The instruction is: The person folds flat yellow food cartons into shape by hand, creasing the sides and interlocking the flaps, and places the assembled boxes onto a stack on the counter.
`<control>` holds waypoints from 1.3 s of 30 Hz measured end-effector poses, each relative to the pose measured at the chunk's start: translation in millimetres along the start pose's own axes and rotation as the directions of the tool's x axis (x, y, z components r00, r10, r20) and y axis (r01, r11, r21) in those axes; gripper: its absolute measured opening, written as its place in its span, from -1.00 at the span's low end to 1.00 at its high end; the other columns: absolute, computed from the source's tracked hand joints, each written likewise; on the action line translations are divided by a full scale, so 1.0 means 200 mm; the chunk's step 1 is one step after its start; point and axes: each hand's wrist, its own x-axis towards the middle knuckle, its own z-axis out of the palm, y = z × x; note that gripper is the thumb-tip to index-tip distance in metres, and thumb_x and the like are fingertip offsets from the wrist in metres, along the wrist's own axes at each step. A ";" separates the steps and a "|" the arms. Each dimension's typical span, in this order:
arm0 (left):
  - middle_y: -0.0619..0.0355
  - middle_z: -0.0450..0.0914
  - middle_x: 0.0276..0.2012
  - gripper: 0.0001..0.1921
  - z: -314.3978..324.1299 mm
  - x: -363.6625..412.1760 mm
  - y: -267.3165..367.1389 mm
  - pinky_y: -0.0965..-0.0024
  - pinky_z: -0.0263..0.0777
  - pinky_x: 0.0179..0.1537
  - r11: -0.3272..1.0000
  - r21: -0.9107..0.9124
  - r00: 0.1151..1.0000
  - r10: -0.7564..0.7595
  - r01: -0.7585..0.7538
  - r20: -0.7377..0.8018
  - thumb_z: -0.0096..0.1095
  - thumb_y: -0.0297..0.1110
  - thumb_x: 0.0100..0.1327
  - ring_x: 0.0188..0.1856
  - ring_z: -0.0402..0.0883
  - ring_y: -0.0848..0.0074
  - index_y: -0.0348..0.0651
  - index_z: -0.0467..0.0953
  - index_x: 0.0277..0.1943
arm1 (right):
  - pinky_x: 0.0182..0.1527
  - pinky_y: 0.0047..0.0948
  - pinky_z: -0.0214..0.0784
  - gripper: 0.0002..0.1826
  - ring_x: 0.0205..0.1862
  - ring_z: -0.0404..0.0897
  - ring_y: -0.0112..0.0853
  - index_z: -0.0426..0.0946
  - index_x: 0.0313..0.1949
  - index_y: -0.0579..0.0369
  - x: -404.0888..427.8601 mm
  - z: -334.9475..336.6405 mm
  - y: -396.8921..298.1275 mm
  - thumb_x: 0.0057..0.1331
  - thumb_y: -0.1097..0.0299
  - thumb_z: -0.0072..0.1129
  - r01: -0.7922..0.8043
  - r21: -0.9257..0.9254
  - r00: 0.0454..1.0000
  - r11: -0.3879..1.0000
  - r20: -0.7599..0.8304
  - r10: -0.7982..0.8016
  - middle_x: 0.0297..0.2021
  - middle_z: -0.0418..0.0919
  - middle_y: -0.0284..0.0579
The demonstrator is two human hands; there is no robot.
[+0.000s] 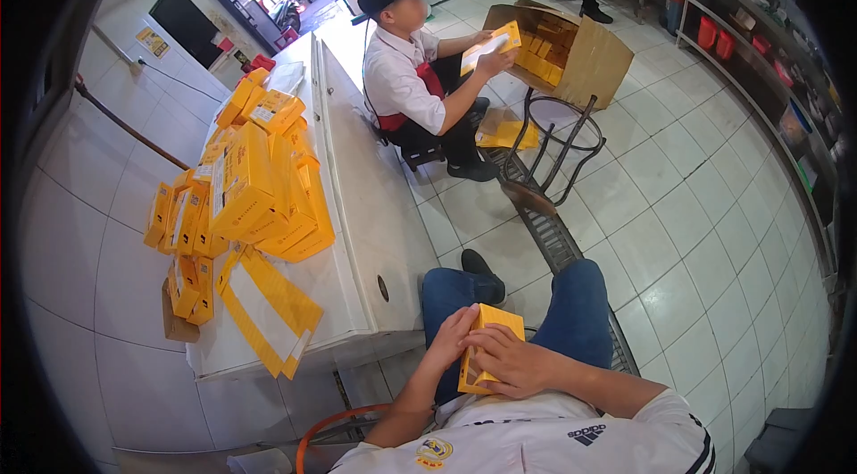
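A small yellow cardboard box [502,320] rests at my lap, between my thighs. My left hand [452,339] grips its left side, with the fingertips at the upper left edge. Across the top and front lies my right hand [514,361], its fingers pressed on the box and covering much of it. An inner brownish face shows near the lower left, but whether a flap stands open I cannot tell. To my left, flat yellow-and-white carton blanks [268,313] hang over the corner of a white chest-like counter [355,273].
Folded yellow boxes [244,179] are piled on the counter, with smaller ones [187,219] along the wall. A seated co-worker [408,65] holds a flat carton [492,49]. Beyond are a large cardboard box [599,62] of yellow boxes, an overturned stool [556,146], and a floor drain grate [549,233].
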 end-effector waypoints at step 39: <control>-0.14 0.14 0.52 -0.20 0.16 -0.41 0.27 0.17 -0.02 0.52 0.916 -0.005 0.899 0.396 -0.402 0.189 0.19 0.01 0.46 0.56 0.11 0.17 -0.27 0.06 0.55 | 0.11 -0.25 0.47 -0.18 0.01 0.64 0.02 0.28 0.36 0.17 -0.16 -0.77 -0.17 0.10 0.38 0.42 -0.342 0.484 0.585 0.805 -0.561 0.586 0.11 0.58 0.08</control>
